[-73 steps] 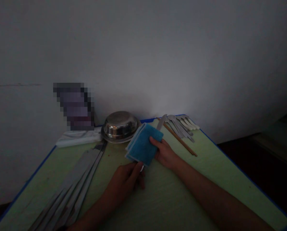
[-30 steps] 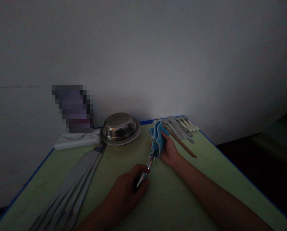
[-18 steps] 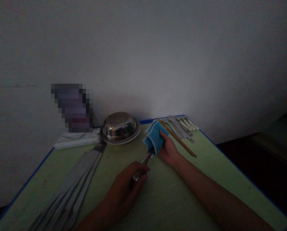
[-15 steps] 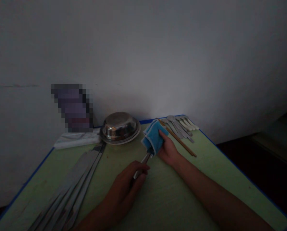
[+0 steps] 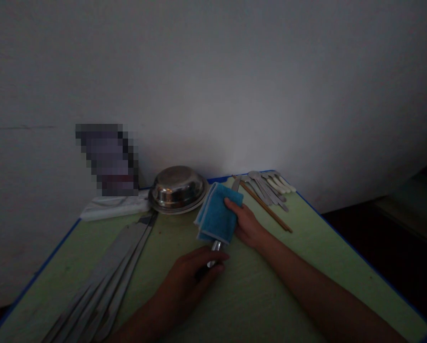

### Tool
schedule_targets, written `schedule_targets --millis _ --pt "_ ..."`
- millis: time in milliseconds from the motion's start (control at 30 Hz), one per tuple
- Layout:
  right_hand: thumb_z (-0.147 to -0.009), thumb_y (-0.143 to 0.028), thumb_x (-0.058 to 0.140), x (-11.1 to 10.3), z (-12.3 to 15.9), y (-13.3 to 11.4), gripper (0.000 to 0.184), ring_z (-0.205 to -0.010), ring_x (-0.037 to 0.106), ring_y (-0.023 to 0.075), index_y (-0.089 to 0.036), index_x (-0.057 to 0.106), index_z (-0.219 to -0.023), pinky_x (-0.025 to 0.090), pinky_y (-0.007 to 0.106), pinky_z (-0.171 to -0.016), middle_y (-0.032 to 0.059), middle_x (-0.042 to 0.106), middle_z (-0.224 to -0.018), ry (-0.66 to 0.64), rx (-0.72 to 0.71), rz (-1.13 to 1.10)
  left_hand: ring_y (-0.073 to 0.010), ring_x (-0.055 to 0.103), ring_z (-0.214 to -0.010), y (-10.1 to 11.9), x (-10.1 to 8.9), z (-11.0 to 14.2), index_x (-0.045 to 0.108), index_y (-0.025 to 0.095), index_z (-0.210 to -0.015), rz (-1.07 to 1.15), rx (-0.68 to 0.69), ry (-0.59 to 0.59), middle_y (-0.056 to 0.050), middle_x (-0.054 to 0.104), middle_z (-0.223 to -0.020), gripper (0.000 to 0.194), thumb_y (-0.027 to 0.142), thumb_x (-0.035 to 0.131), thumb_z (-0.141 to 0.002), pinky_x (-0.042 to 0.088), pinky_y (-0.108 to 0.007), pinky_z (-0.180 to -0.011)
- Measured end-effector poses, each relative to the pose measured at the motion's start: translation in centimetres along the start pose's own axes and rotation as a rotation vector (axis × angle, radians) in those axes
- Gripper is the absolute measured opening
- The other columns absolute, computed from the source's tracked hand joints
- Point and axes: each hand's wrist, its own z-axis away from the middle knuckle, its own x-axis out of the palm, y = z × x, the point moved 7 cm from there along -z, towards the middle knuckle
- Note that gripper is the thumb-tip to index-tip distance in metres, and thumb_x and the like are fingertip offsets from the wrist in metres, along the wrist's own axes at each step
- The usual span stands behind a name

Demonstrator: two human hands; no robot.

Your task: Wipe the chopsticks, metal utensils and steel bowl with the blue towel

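Note:
My left hand is closed on the shiny metal handle of a table knife, low over the middle of the table. A folded blue cloth with pale edges is wrapped about the knife's middle, hiding that stretch. Beyond the cloth's far side the knife's blade tip pokes out, pointing towards the wall. My right hand grips the cloth from the right, its thumb lying on top. Just right of the cloth lies a pair of brown chopsticks.
An upturned steel bowl stands by the wall on the green table. Spoons and other cutlery lie at the back right, some white-handled. Long flat grey strips fan out at left. A pale flat packet sits below a blurred-out object.
The cloth first bunched up and slid along the knife, showing more handle. Now it lies flatter around the knife again, and the blade tip shows past it. Both hands keep their hold.

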Motion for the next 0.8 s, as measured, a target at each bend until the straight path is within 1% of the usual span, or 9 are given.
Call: schedule_targets --millis 167,400,567,800 --pt "-0.071 -0.030 0.066 0.16 0.09 0.03 0.024 -0.074 0.067 0.0160 -0.014 0.065 -0.089 0.051 0.033 -0.081 0.0032 0.072 -0.082 0.002 -0.002 -0.001 -0.0159 0.059 -0.085 0.23 -0.08 0.37 0.059 0.026 -0.102 0.005 0.010 0.004 -0.001 0.064 -0.098 0.020 0.026 0.044 -0.089 0.045 -0.023 -0.075" --pt "-0.069 -0.030 0.067 0.13 0.20 0.01 0.027 -0.077 0.067 0.0173 -0.015 0.064 -0.090 0.049 0.036 -0.085 0.0036 0.072 -0.084 0.008 0.004 0.009 -0.0156 0.056 -0.098 0.56 -0.29 0.73 0.054 0.027 -0.109 -0.011 0.074 -0.014 0.001 0.061 -0.108 0.024 0.019 0.042 -0.089 0.041 -0.022 -0.084" --pt "-0.069 -0.030 0.067 -0.05 0.09 0.08 0.025 -0.076 0.067 0.0175 -0.015 0.065 -0.089 0.049 0.036 -0.085 0.0036 0.072 -0.083 0.023 0.015 0.018 -0.0141 0.058 -0.091 0.55 -0.08 0.60 0.054 0.026 -0.105 0.001 0.078 -0.033 0.001 0.062 -0.100 0.021 0.018 0.043 -0.089 0.042 -0.022 -0.080" --pt "-0.071 -0.029 0.065 0.06 0.17 0.06 0.023 -0.075 0.067 0.0166 -0.015 0.065 -0.089 0.051 0.035 -0.083 0.0029 0.072 -0.082 0.019 0.013 0.032 -0.0136 0.058 -0.086 0.78 0.02 0.39 0.056 0.025 -0.102 -0.006 0.077 -0.037 0.001 0.062 -0.096 0.022 0.015 0.043 -0.087 0.043 -0.021 -0.077"
